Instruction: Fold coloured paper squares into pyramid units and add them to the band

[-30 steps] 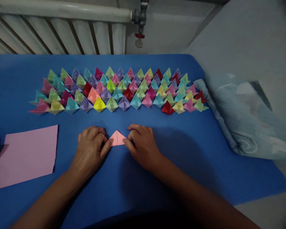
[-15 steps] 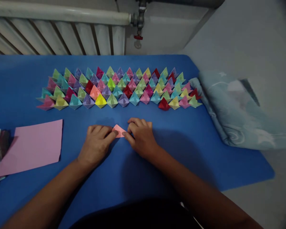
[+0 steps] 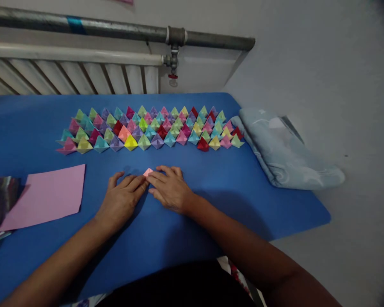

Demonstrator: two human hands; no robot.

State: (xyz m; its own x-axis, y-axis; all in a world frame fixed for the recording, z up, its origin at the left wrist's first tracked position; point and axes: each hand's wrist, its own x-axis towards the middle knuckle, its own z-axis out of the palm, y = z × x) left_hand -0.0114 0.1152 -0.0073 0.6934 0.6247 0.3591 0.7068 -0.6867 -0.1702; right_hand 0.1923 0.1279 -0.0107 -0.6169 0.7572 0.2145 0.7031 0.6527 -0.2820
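Note:
A small folded piece of pink paper (image 3: 148, 172) lies on the blue table, its pointed top showing between my hands and the rest covered by fingers. My left hand (image 3: 123, 197) holds it down at its left side with the fingertips. From the right, my right hand (image 3: 169, 187) lies over the paper, fingers stretched out and apart, fingertips touching it. Beyond both hands stand several rows of folded paper boats (image 3: 144, 142) in many colours.
At the left lies a pink sheet (image 3: 48, 195), partly beneath a stack of papers in a shiny wrapper (image 3: 3, 200). A folded grey-blue cloth (image 3: 284, 157) rests on the right side of the blue table (image 3: 243, 213). Behind are a radiator (image 3: 83, 76) and a pipe (image 3: 124, 32).
My right hand has gone from thumb and fingers at the paper's right corner to lying flatter across it. More of the paper is covered. The view has tilted up, showing more pipe.

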